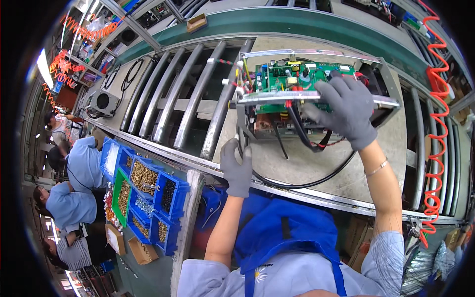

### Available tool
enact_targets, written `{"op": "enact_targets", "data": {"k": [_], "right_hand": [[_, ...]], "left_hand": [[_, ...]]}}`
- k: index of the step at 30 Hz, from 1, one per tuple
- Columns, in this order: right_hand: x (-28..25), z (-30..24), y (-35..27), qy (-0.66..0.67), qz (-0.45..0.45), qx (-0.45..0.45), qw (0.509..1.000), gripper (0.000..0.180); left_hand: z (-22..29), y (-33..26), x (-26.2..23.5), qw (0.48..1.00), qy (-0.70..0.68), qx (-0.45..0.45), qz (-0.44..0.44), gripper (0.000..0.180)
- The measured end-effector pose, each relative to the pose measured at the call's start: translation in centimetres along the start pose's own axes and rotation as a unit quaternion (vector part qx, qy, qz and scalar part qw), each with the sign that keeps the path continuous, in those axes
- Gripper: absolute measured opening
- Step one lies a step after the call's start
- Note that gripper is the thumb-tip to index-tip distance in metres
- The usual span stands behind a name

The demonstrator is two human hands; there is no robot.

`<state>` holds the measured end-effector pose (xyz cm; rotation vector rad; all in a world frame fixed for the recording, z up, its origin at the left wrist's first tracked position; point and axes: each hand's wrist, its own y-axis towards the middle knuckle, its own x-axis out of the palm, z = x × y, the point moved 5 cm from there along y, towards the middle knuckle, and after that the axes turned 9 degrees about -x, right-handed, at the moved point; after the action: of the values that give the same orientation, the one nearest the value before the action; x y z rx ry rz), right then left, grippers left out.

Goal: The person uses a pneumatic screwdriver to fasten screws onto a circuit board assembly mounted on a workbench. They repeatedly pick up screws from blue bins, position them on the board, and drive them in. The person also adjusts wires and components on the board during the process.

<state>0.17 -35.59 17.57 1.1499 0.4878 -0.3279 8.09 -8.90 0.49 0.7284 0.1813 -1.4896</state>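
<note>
Left of the left grip, blue bins hold brass and dark fasteners. The left grip closes on a black cable. The right grip clasps the metal chassis carrying the green circuit board, on the worktop.

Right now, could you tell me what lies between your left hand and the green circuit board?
In the head view, the metal frame edge and black cables lie between the left hand and the green circuit board.
</note>
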Motion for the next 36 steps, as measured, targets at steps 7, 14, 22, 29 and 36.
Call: {"op": "enact_targets", "data": {"k": [7,14,22,29,36], "right_hand": [[0.3,-0.2,1.0,0.009,-0.036,0.039,0.999,0.041],[0.5,-1.0,1.9,0.035,-0.100,0.038,0.994,0.040],[-0.3,-1.1,4.9,0.140,-0.146,0.086,0.976,0.039],[4.4,-1.0,11.0,0.238,-0.145,0.039,0.959,0.026],[9.6,-1.0,13.0,0.359,-0.354,0.066,0.861,0.023]], "left_hand": [[5.8,-0.6,-0.5,0.983,-0.167,-0.025,-0.071,0.045],[5.8,-0.2,4.4,0.533,-0.702,-0.426,-0.202,0.027],[5.4,0.7,5.4,0.402,-0.806,-0.414,-0.134,0.014],[6.9,2.3,5.0,0.348,-0.829,-0.401,-0.176,0.012],[8.0,3.2,5.1,0.388,-0.824,-0.389,-0.139,0.013]]}}
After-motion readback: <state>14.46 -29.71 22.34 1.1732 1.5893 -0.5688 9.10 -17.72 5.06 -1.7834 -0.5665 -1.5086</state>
